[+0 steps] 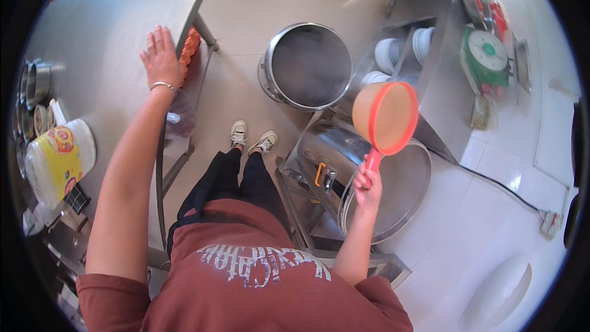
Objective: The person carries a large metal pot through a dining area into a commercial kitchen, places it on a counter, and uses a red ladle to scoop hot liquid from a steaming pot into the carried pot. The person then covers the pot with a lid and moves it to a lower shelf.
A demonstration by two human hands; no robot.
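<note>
My left hand (163, 64) lies spread, palm down, on the stainless steel table (106, 32) near its edge, with nothing in it. My right hand (368, 184) grips the red handle of a plastic dipper (394, 117) with an orange-red rim. The dipper is over a large metal pot (419, 184) at my right, partly hiding its opening; a cloudy surface shows inside it. Ahead on the floor, or close to it, stands another large round metal pot (311, 67), dark inside, with what looks like steam over it. The dipper's contents are hard to make out.
White plates or bowls (388, 55) are stacked in a metal cabinet at right. A green dial scale (488, 55) stands beyond them. A black cable (488, 180) runs along the tiles to a socket. A plastic tub (62, 161) and metal pans (39, 83) are at left.
</note>
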